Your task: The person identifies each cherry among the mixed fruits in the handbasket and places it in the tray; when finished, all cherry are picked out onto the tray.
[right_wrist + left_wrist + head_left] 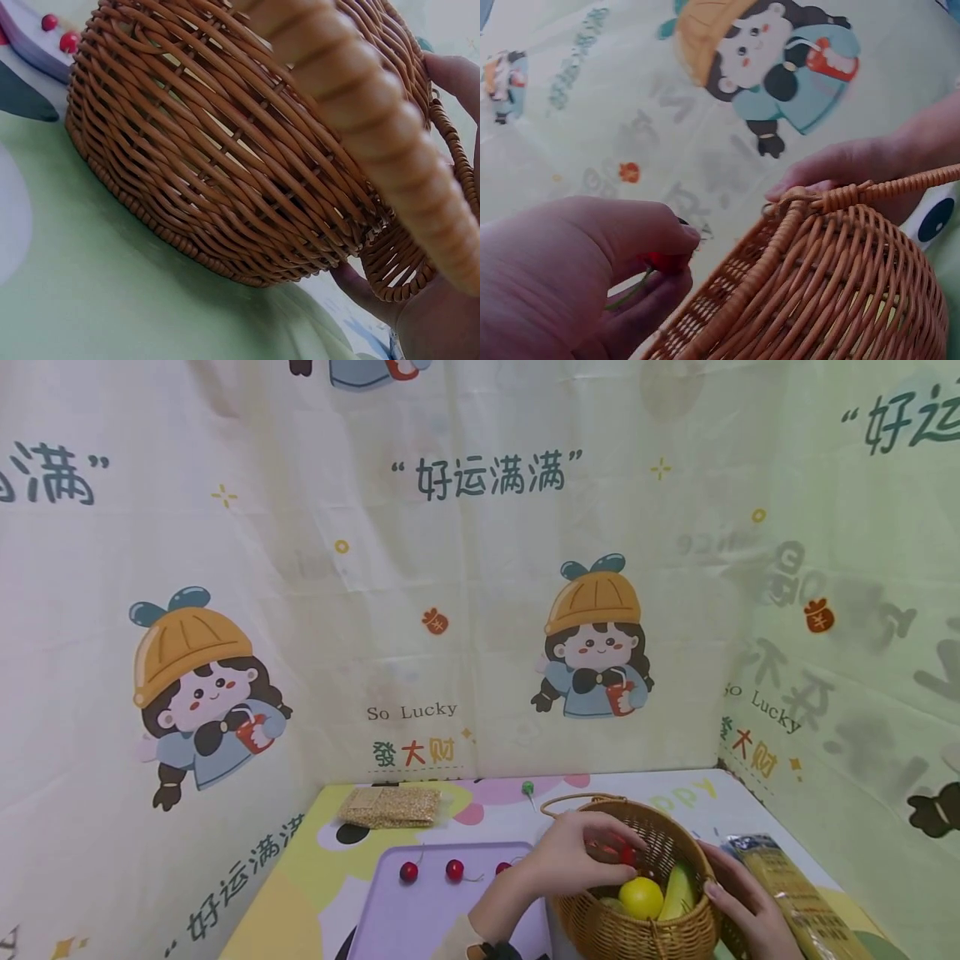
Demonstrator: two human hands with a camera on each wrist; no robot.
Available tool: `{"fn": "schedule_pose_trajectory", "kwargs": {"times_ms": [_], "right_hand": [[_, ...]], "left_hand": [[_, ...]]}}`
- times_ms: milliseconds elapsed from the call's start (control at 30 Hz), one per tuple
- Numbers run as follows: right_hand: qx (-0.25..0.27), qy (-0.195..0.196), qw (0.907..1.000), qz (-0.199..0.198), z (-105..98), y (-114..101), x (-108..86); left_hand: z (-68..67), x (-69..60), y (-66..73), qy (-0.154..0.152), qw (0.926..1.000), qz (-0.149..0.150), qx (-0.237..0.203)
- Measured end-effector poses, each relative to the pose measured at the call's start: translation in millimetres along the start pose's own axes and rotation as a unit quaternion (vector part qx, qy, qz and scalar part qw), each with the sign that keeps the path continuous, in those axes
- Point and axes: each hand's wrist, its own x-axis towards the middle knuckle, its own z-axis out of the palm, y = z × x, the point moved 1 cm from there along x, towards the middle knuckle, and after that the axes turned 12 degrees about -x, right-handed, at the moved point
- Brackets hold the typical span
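Note:
A wicker basket [637,935] stands tilted at the front right, holding a yellow lemon [641,898] and a yellow-green banana [678,893]. Inside its opening, my left hand [573,853] pinches a red cherry [627,855]; the left wrist view shows the cherry [669,261] with a green stem between thumb and fingers of that hand [592,262]. My right hand [757,906] grips the basket's right side, fingertips at the rim; the right wrist view shows this hand [442,322] behind the wicker [225,150]. Three cherries [454,870] lie on the purple tray [420,918].
Left of the basket is the tray. A bag of grains [392,807] lies at the back left, and a green lollipop [528,788] at the back middle. Right of the basket lies a long yellow packet [798,897]. The basket's handle [573,797] leans toward the back left. Printed cloth walls surround the table.

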Motion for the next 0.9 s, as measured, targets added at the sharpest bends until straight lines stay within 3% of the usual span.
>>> {"fn": "schedule_pose_trajectory", "kwargs": {"times_ms": [233,500,667,900], "right_hand": [[-0.007,0.015,0.9989,-0.044,1.3,1.3,-2.7],[0.016,0.018,0.9988,-0.043,5.5,-5.4,-2.2],[0.015,0.023,0.9989,-0.038,5.7,-6.8,-3.4],[0.011,0.029,0.999,-0.033,5.2,-3.8,-3.9]], "left_hand": [[-14.8,-24.7,-1.3,0.055,0.9976,0.028,-0.031],[-39.3,-60.3,-4.5,0.142,0.9873,0.04,-0.06],[-52.2,-81.4,-20.5,0.169,0.9837,0.024,-0.057],[-61.3,-111.7,-51.4,0.181,0.9833,-0.016,-0.007]]}}
